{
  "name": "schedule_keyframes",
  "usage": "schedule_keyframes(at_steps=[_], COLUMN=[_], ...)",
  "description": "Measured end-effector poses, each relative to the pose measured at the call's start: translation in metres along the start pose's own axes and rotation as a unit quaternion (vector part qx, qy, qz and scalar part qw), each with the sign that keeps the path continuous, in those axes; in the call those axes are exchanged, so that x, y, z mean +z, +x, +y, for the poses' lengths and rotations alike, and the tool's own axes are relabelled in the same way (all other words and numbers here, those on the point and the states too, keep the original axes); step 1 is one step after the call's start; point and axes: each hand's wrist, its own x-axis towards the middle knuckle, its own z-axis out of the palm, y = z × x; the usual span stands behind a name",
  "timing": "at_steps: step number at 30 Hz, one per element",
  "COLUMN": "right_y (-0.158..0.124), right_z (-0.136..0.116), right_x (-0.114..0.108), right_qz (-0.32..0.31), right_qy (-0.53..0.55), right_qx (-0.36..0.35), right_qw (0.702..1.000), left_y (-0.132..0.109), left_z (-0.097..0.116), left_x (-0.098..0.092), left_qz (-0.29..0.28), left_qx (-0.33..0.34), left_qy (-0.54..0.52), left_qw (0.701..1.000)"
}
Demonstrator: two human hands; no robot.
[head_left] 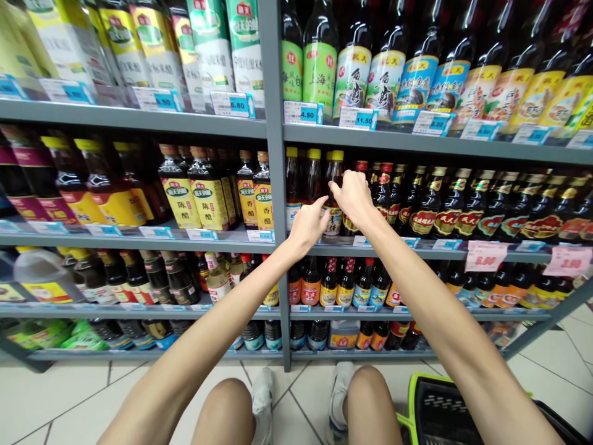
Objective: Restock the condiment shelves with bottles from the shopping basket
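On the middle shelf, a dark glass bottle (333,221) with a yellow cap and a pale label stands upright between my hands. My right hand (356,194) is at its upper right side, the thumb across the bottle's shoulder and the other fingers curled and partly hidden. From the lower left, my left hand (308,227) reaches towards the same bottle with index finger and thumb apart; whether it touches the glass is unclear. Just behind my left hand stand more yellow-capped bottles (314,170). Red-capped bottles (383,191) are partly covered by my right hand.
A grey upright post (274,123) divides the shelving left of my hands. Overhead, the upper shelf edge (393,137) carries price tags. Dark bottles (438,204) line the shelf to the right. A black and green shopping basket (435,405) stands on the tiled floor beside my knee.
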Motion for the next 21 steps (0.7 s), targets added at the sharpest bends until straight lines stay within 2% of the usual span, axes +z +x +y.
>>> schedule_keyframes(at_steps=[3,6,8,11,14,17,21], right_y=[0.012,0.026,0.033,0.034,0.03,0.027,0.029], right_z=[0.003,0.005,0.005,0.0,-0.006,-0.008,-0.002], right_x=[0.004,0.009,0.01,0.008,0.002,-0.001,0.003], right_qz=[0.032,0.055,0.058,0.038,0.001,-0.01,0.01], right_qy=[0.021,0.037,0.055,0.052,0.014,0.001,0.004], right_qx=[-0.012,-0.018,-0.023,-0.01,0.015,0.009,-0.005], right_qw=[0.999,0.998,0.997,0.998,1.0,1.0,1.0], left_y=[-0.028,-0.071,-0.105,-0.156,-0.204,-0.248,-0.295], left_z=[-0.011,-0.023,-0.031,-0.042,-0.054,-0.071,-0.099], left_x=[-0.006,-0.006,-0.001,0.007,0.014,0.021,0.027], left_qz=[0.041,0.028,-0.013,-0.101,-0.196,-0.283,-0.348], left_qx=[0.037,0.078,0.089,0.061,0.01,-0.047,-0.142], left_qy=[-0.004,-0.004,-0.002,0.004,0.008,0.019,0.045], left_qw=[0.998,0.997,0.996,0.993,0.981,0.958,0.926])
